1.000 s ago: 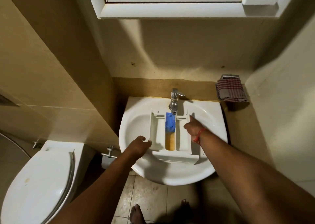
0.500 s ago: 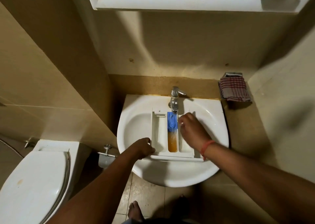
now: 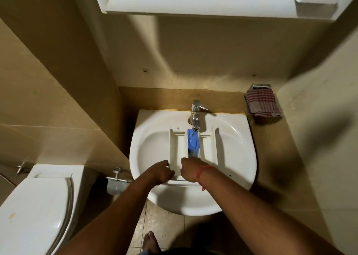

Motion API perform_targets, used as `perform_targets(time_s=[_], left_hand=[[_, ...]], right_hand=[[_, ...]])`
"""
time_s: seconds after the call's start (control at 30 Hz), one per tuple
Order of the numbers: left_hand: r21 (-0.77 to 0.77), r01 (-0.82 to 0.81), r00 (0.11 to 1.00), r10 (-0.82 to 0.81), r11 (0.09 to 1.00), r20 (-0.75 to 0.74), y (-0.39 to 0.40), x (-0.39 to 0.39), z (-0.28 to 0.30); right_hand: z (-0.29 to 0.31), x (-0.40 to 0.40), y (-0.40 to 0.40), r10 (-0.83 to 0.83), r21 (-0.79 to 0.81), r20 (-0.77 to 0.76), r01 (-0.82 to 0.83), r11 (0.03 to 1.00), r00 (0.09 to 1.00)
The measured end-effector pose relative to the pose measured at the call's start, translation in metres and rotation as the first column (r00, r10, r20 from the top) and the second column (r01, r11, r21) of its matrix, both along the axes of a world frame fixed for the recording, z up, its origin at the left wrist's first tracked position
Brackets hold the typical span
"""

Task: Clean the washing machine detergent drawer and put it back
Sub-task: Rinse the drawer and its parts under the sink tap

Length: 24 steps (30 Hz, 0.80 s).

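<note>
We look down on a white glazed sink [image 3: 240, 157], round-fronted and smooth, with a white plastic detergent drawer [image 3: 178, 148] lying flat in its bowl. The drawer is a long rectangle with thin upright walls dividing it into three lengthwise compartments; the middle one carries a glossy blue insert [image 3: 193, 140]. Its far end sits under the chrome faucet [image 3: 195, 117] at twelve o'clock of the bowl, and a stream of water runs from the spout onto the blue part. Its near end, with the flat front panel, rests at about six o'clock on the sink's front rim.

Our left hand [image 3: 161, 172] is at the drawer's near left corner, fingers curled around the outer wall. Our right hand [image 3: 190, 169] is over the near end of the middle compartment, knuckles up and fingers bent down into the drawer; we cannot tell whether they grip anything. A red thread band [image 3: 203, 174] circles that wrist.

Curved bare porcelain lies open on both sides of the drawer, wider at three o'clock than at nine. The tan tiled walls close in on left and right. A white toilet [image 3: 34, 212] with its lid down stands at eight o'clock, a metal fitting [image 3: 117, 177] between it and the sink. A red-checked woven cloth [image 3: 261, 104] hangs from a metal holder at two o'clock, well apart from the basin. A white-framed cabinet [image 3: 203, 4] overhangs the top edge.
</note>
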<state>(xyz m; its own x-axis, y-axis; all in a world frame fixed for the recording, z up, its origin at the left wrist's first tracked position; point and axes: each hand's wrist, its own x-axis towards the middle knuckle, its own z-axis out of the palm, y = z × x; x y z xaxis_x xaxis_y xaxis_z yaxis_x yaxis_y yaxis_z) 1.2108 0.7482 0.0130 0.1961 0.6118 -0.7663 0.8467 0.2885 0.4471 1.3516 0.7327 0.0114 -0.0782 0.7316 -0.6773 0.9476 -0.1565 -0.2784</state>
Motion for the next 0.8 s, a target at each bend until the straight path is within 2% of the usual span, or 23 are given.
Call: perform_targets(time_s=[0.07,0.2,0.27,0.43,0.57,0.67,0.73,0.8], left_hand=[[0.004,0.015,1.0,-0.015,1.0,-0.006,0.001,0.001,0.002],[-0.011,0.074,0.997,-0.075,0.997,-0.019,0.005,0.0,0.006],[-0.04,0.112,0.993,-0.113,0.993,-0.022,0.007,-0.002,0.009],[-0.186,-0.051,0.999,0.054,0.981,0.011,0.007,-0.001,0.02],[-0.28,-0.039,0.999,0.04,0.959,0.0,0.01,0.004,0.034],[-0.342,0.007,1.0,-0.01,0.94,-0.008,0.013,0.006,0.043],[-0.37,0.029,0.999,-0.037,0.929,-0.015,0.014,0.006,0.047],[-0.386,0.036,0.999,-0.047,0.922,-0.017,0.014,0.005,0.049]], right_hand=[[0.0,0.0,-0.001,0.043,-0.036,0.031,-0.042,0.998,0.999],[0.007,-0.002,0.005,0.022,0.031,0.041,-0.023,0.999,0.999],[0.007,0.002,0.006,0.041,0.004,0.041,-0.041,0.999,0.998],[0.021,0.012,0.006,0.06,-0.049,0.055,-0.058,0.997,0.997],[0.024,0.014,0.016,0.046,-0.055,0.035,-0.044,0.998,0.998],[0.026,0.014,0.02,0.162,-0.059,0.028,-0.16,0.985,0.986],[0.024,0.017,0.024,0.121,-0.045,-0.005,-0.121,0.992,0.993],[0.029,0.019,0.022,0.181,-0.104,0.029,-0.177,0.979,0.983]])
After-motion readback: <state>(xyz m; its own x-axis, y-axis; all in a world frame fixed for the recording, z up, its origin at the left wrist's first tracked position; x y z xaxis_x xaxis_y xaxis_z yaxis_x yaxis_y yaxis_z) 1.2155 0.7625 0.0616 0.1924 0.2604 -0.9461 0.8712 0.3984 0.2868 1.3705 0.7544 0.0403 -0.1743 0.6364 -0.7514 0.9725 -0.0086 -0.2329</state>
